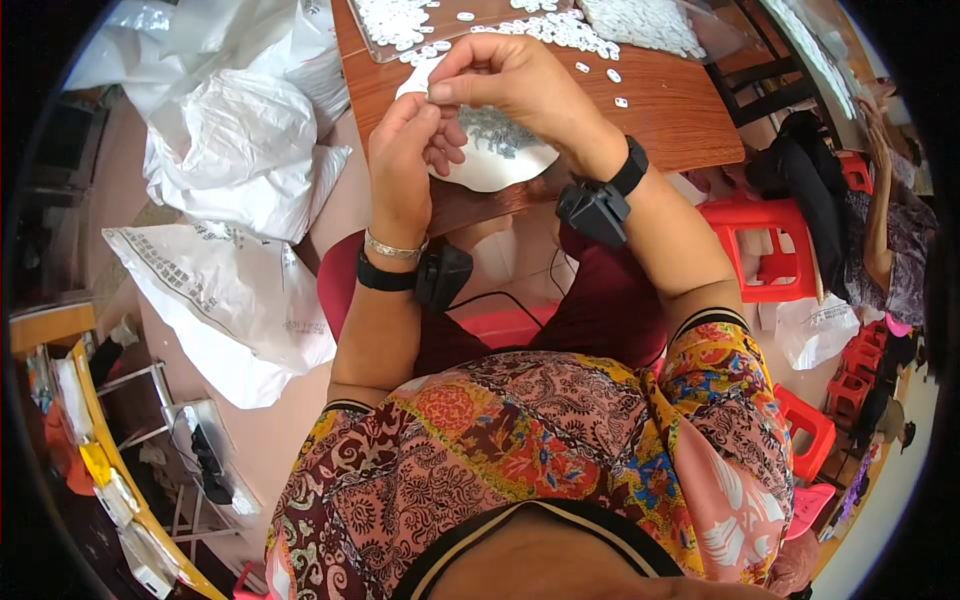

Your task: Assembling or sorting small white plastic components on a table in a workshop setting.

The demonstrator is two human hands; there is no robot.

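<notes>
Above the table edge my hands meet fingertip to fingertip. My left hand [408,140] is closed with thumb and forefinger pinched, its other fingers curled. From the right, my right hand [515,80] pinches at the same spot. What lies between the fingertips is too small and covered to make out. Under my hands rests a white scalloped dish [485,178], holding a heap of small silvery metal parts [500,135]. Just beyond my left fingertips a white surface [417,78] shows; I cannot tell if it belongs to the dish. Loose white oval pieces with holes [565,33] lie past my right hand.
The brown wooden table [665,100] carries a clear tray [385,50] of white pieces and a full clear bag [645,25]. Large white sacks [235,150] stand at the left. Red stools [765,250] and another person [885,230] are at the right.
</notes>
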